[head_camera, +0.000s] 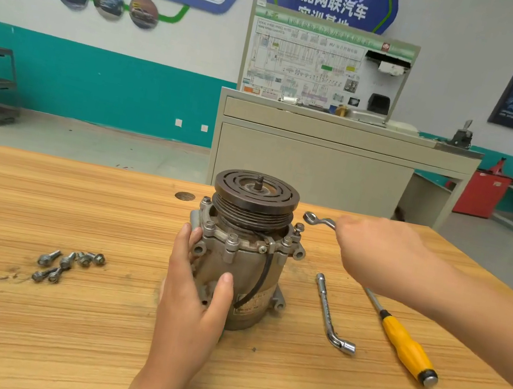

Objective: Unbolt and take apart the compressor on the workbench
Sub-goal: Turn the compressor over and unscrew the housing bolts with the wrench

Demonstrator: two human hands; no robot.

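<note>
The grey compressor (248, 254) stands upright on the wooden workbench (53, 330), its dark grooved pulley (256, 199) on top. Bolts still sit in the flange under the pulley. My left hand (193, 289) grips the housing from the left, thumb across the front. My right hand (375, 249) is to the right of the compressor and holds a ring spanner (317, 220), whose ring end points at the pulley. Several loose bolts (68, 262) lie on the bench to the left.
An L-shaped socket wrench (331, 314) and a yellow-handled screwdriver (406, 346) lie on the bench right of the compressor. A dark round mark (185, 196) sits near the far edge. Behind the bench stands a beige training cabinet (323, 158).
</note>
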